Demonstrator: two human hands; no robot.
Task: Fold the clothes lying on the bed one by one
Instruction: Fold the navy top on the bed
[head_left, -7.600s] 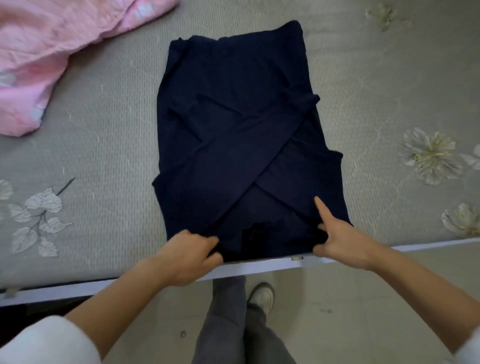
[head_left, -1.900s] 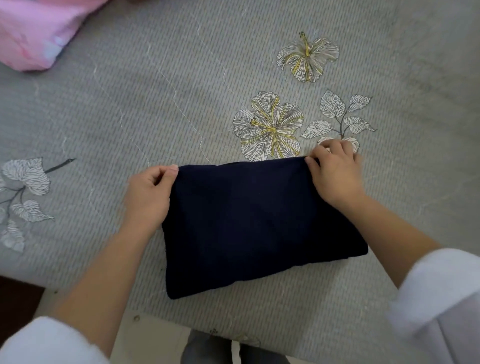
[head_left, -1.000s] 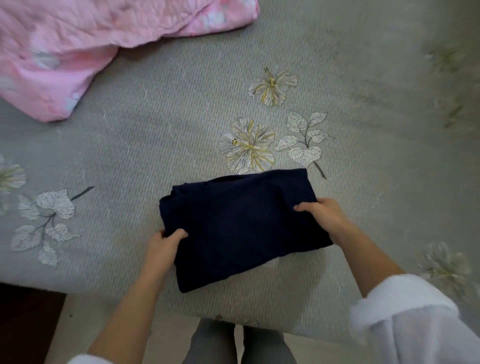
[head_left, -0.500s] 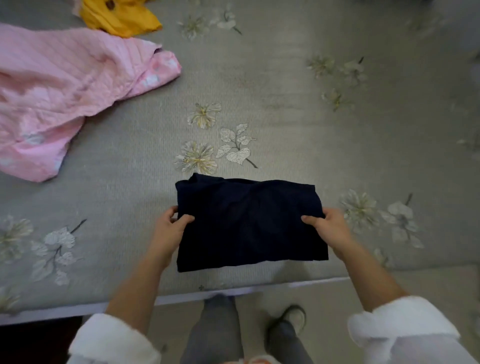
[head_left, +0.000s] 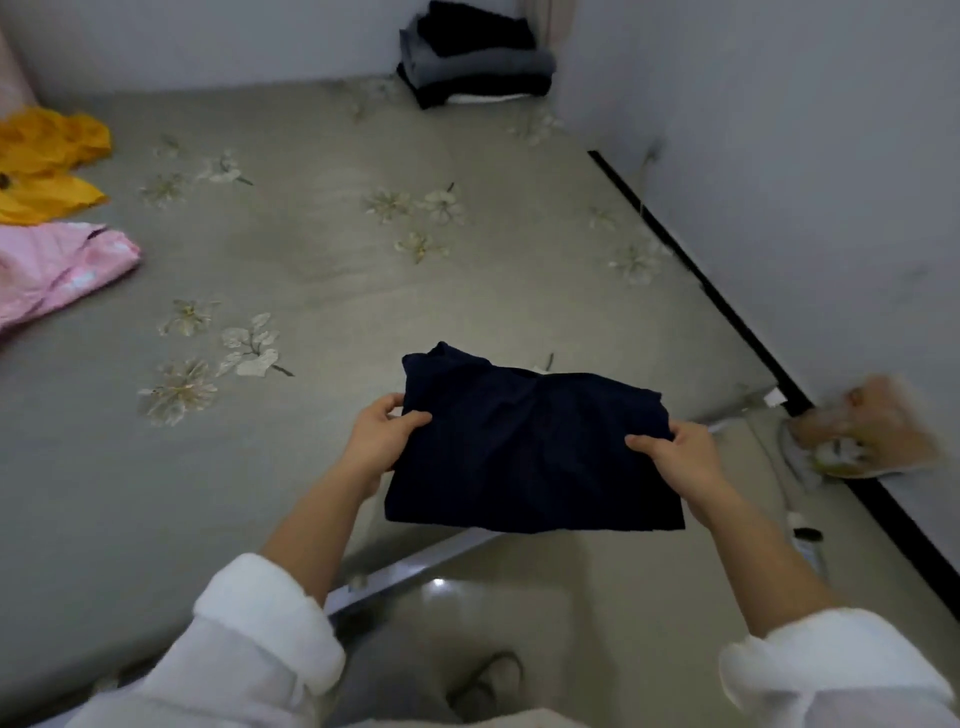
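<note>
A folded navy garment (head_left: 524, 447) hangs in the air above the bed's near corner. My left hand (head_left: 382, 439) grips its left edge, thumb on top. My right hand (head_left: 675, 454) grips its right edge the same way. The garment is a compact rectangle, slightly tilted. A pink garment (head_left: 52, 270) and a yellow garment (head_left: 47, 171) lie unfolded at the bed's left side. A stack of folded dark and grey clothes (head_left: 475, 52) sits in the bed's far corner by the wall.
The grey flowered bed cover (head_left: 311, 270) stretches ahead and left. A white wall (head_left: 779, 156) runs along the right. On the floor to the right lie a brownish bag (head_left: 867, 426) and a small bottle (head_left: 808, 540). My feet stand by the bed edge.
Both hands have lifted the folded navy garment off the bed and carried it right. The view has swung up and right, bringing the folded stack and wall into sight.
</note>
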